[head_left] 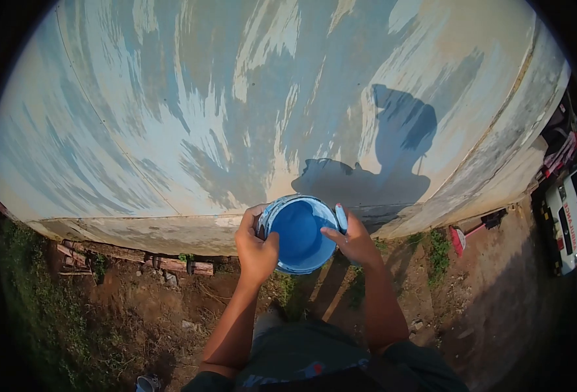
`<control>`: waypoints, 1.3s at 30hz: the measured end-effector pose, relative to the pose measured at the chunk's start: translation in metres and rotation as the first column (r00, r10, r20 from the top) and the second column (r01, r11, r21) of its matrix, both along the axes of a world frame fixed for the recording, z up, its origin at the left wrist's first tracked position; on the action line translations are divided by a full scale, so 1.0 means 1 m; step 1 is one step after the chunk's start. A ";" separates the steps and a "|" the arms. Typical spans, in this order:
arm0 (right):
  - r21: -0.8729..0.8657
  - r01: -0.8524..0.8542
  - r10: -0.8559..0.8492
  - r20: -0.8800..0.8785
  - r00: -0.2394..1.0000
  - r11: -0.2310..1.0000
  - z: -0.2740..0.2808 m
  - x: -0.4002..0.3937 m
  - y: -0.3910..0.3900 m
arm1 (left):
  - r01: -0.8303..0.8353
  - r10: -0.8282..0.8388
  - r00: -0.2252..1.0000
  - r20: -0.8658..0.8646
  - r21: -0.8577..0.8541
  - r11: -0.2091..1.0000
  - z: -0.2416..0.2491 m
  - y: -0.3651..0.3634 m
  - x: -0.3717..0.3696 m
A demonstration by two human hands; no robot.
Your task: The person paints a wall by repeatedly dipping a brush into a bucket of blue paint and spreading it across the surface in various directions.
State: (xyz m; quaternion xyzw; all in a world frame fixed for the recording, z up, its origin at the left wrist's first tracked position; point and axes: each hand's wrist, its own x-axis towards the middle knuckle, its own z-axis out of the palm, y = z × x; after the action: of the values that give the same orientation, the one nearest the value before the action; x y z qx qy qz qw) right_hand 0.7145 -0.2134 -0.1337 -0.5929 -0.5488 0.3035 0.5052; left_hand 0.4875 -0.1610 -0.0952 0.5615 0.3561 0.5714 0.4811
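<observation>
A round paint bucket [306, 268], its rim streaked pale blue and white, is held up between my two hands in front of the wall. Blue paint [296, 228] shows inside it. My left hand [257, 245] grips the left side, thumb over the rim and fingers hidden around the outside. On the opposite side my right hand [355, 243] has its thumb over the rim. A narrow pale-blue piece with a reddish tip [341, 218] sticks up by the right fingers; I cannot tell what it is. Just beyond the bucket rises the wall [249, 117], patchy with blue and whitish strokes.
My shadow [399, 144] falls on the wall. Wood pieces [177, 264] lie along its base at left. A red dustpan-like item [457, 240] rests by the wall at right. Farther right stands a white ambulance [568, 222]. A whitish container [148, 383] sits on the ground at lower left.
</observation>
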 end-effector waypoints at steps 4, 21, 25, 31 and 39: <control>-0.097 -0.042 0.037 -0.056 0.998 0.994 -0.009 0.011 -0.013 | 0.015 -0.013 0.998 -0.062 0.028 1.000 -0.026 -0.011 0.008; 0.097 -0.257 0.242 0.142 0.960 0.961 0.032 0.022 -0.004 | 0.683 -0.050 0.642 0.765 -0.541 0.490 -0.147 -0.016 0.007; 0.183 -0.257 0.246 0.083 0.966 0.949 0.031 0.016 0.007 | 0.717 -0.058 0.580 0.813 -0.475 0.510 -0.139 -0.022 0.004; 0.108 -0.093 0.083 0.097 0.992 0.990 0.067 0.020 0.001 | 0.768 -0.122 0.476 0.871 -0.344 0.540 -0.120 -0.014 0.005; 0.533 0.015 -0.124 0.171 0.977 0.846 0.123 0.042 -0.021 | 0.763 -0.152 0.361 0.920 -0.198 0.615 -0.121 -0.014 0.012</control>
State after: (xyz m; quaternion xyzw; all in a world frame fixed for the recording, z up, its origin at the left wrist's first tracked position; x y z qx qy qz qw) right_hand 0.7561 -0.2344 -0.0106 -0.4778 -0.6367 0.0615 0.6021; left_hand 0.4995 -0.1746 -0.2162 0.1069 0.0541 0.4448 0.8876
